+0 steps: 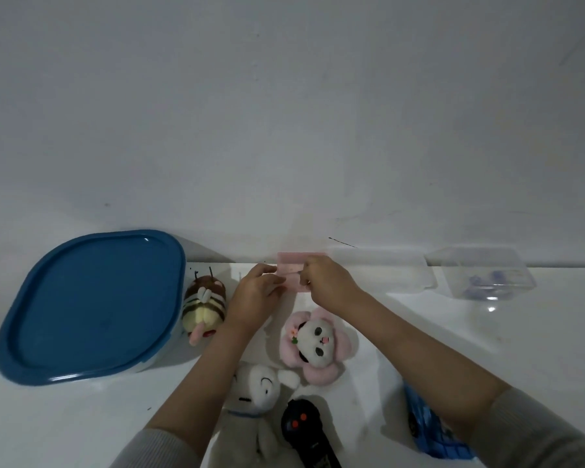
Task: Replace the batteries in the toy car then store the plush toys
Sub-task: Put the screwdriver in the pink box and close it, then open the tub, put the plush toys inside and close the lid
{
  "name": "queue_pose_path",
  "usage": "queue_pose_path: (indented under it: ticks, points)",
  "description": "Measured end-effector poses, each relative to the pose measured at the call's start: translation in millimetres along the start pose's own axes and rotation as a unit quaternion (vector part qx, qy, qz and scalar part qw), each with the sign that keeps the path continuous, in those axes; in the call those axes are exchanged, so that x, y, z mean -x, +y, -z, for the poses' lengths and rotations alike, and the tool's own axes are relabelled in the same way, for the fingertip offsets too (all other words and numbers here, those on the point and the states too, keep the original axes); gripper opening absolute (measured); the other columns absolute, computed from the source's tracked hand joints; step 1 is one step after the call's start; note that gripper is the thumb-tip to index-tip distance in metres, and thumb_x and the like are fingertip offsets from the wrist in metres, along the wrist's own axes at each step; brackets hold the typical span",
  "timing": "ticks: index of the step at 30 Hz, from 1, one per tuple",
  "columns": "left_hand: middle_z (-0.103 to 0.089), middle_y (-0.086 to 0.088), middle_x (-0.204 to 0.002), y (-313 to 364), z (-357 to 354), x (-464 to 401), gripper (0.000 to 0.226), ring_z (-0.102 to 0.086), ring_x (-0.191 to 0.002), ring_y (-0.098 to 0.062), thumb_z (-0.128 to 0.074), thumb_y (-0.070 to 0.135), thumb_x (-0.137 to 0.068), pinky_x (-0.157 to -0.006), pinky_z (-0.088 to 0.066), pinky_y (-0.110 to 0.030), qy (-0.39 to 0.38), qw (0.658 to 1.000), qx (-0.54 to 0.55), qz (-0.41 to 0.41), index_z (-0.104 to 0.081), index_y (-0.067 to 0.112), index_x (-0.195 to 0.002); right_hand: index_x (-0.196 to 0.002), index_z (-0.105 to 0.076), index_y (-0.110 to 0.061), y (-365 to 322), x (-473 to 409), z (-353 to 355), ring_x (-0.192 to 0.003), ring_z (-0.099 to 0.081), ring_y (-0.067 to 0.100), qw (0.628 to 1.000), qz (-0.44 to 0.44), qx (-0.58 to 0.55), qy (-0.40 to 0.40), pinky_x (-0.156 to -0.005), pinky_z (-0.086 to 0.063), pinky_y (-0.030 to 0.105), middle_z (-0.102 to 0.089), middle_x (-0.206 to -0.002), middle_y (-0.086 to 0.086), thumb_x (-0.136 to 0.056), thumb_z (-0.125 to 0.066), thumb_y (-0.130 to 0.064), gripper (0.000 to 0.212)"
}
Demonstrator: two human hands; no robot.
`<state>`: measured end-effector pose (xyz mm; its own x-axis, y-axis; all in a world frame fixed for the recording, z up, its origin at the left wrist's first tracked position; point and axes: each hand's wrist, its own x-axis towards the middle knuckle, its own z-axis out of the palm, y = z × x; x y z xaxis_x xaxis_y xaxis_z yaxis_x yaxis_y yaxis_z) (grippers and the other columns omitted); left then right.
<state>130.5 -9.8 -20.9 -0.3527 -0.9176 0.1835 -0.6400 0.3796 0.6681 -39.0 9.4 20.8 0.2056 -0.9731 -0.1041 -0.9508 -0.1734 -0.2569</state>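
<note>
The blue-lidded storage box (pixel 88 305) waits at my left for the plush toys (pixel 313 342), lying loose on the table (pixel 487 349) near me. My left hand (pixel 255 292) and right hand (pixel 325 282) both pinch a small pink case (pixel 293 270) by the wall, probably battery storage. The toy car (pixel 429 430) sits well apart, under my right forearm.

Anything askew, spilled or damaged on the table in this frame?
Nothing looks spilled or broken. The three plush toys lie loose: the bee beside the lidded blue bin, the pink flower plush and the white plush nearer. Both hands, left hand and right hand, hold a small pink box at the wall.
</note>
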Motion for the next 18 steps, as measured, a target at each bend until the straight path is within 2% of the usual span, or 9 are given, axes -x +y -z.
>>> queue_pose_path:
  ticks: [2, 4, 6, 8, 10, 12, 14, 15, 18]
  points:
    - [-0.065, -0.013, -0.109, 5, 3, 0, 0.018, -0.063, -0.096, -0.025, -0.066, -0.002, -0.078, -0.081, -0.042, -0.019, -0.009, 1.0, -0.008, 0.011, -0.073, 0.0, -0.095, -0.097, -0.071, -0.007, 0, -1, 2, -0.102, -0.058, 0.027, 1.0, 0.014, 0.005, -0.009, -0.063, -0.044, 0.029, -0.062, -0.109, 0.009, -0.076, -0.046, 0.014, 0.039]
    - [-0.064, -0.013, -0.108, 12, 8, -2, 0.022, -0.062, -0.099, -0.028, -0.065, -0.001, -0.078, -0.081, -0.04, -0.018, -0.035, 0.999, -0.031, 0.029, -0.071, 0.001, -0.099, -0.086, -0.07, -0.005, 1, -1, 4, -0.089, -0.059, 0.027, 0.999, 0.025, 0.007, -0.024, -0.055, -0.039, 0.026, -0.063, -0.098, 0.008, -0.075, -0.046, 0.013, 0.032]
    - [-0.057, -0.012, -0.117, 20, 14, 0, 0.032, -0.057, -0.108, -0.026, -0.064, 0.005, -0.081, -0.089, -0.039, -0.023, -0.081, 0.993, -0.067, 0.055, -0.064, 0.007, -0.112, -0.079, -0.067, -0.002, 2, -1, 8, -0.084, -0.061, 0.027, 0.999, 0.029, 0.011, -0.041, -0.052, -0.038, 0.026, -0.065, -0.091, 0.009, -0.075, -0.047, 0.011, 0.024]
    - [-0.049, -0.009, -0.129, 30, 24, 8, 0.042, -0.049, -0.118, -0.023, -0.065, 0.014, -0.084, -0.097, -0.037, -0.026, -0.105, 0.989, -0.069, 0.072, -0.056, 0.013, -0.125, -0.076, -0.067, -0.004, 0, 0, 14, -0.083, -0.063, 0.027, 0.998, 0.017, -0.01, -0.052, -0.052, -0.038, 0.025, -0.069, -0.095, 0.01, -0.079, -0.05, 0.004, 0.019]
    - [-0.047, -0.006, -0.132, 38, 41, 21, 0.045, -0.047, -0.122, -0.02, -0.065, 0.019, -0.085, -0.099, -0.035, -0.023, -0.059, 0.995, -0.053, 0.065, -0.053, 0.015, -0.128, -0.077, -0.065, -0.006, -10, 3, 22, -0.086, -0.064, 0.026, 0.998, 0.014, -0.038, -0.04, -0.052, -0.037, 0.025, -0.069, -0.094, 0.008, -0.082, -0.051, -0.002, 0.015]
    - [-0.048, -0.004, -0.132, 43, 65, 37, 0.043, -0.048, -0.119, -0.02, -0.066, 0.023, -0.085, -0.098, -0.035, -0.022, 0.017, 0.997, -0.046, 0.059, -0.055, 0.016, -0.126, -0.092, -0.068, -0.007, -28, 9, 30, -0.1, -0.061, 0.026, 0.997, 0.023, -0.075, 0.005, -0.068, -0.047, 0.028, -0.068, -0.101, 0.007, -0.086, -0.051, -0.01, 0.018]
    - [-0.048, -0.005, -0.131, 40, 96, 52, 0.04, -0.049, -0.117, -0.022, -0.067, 0.026, -0.084, -0.098, -0.042, -0.03, 0.093, 0.992, -0.042, 0.067, -0.058, 0.018, -0.122, -0.109, -0.067, -0.01, -56, 16, 37, -0.111, -0.057, 0.022, 0.99, 0.037, -0.129, 0.043, -0.088, -0.045, 0.031, -0.065, -0.115, 0.006, -0.09, -0.054, -0.02, 0.025]
    - [-0.048, -0.006, -0.132, 34, 112, 60, 0.039, -0.048, -0.119, -0.022, -0.067, 0.027, -0.083, -0.1, -0.043, -0.036, 0.123, 0.988, -0.05, 0.08, -0.058, 0.02, -0.121, -0.114, -0.065, -0.011, -71, 16, 37, -0.111, -0.057, 0.021, 0.985, 0.046, -0.156, 0.056, -0.091, -0.043, 0.03, -0.064, -0.117, 0.006, -0.09, -0.056, -0.024, 0.028]
    - [-0.043, -0.011, -0.137, 0, 163, 84, 0.044, -0.041, -0.127, -0.027, -0.068, 0.031, -0.082, -0.107, -0.034, -0.054, 0.193, 0.964, -0.093, 0.154, -0.056, 0.019, -0.123, -0.118, -0.063, -0.013, -124, 14, 35, -0.105, -0.059, 0.019, 0.968, 0.064, -0.23, 0.08, -0.086, -0.045, 0.026, -0.063, -0.114, 0.005, -0.089, -0.059, -0.026, 0.032]
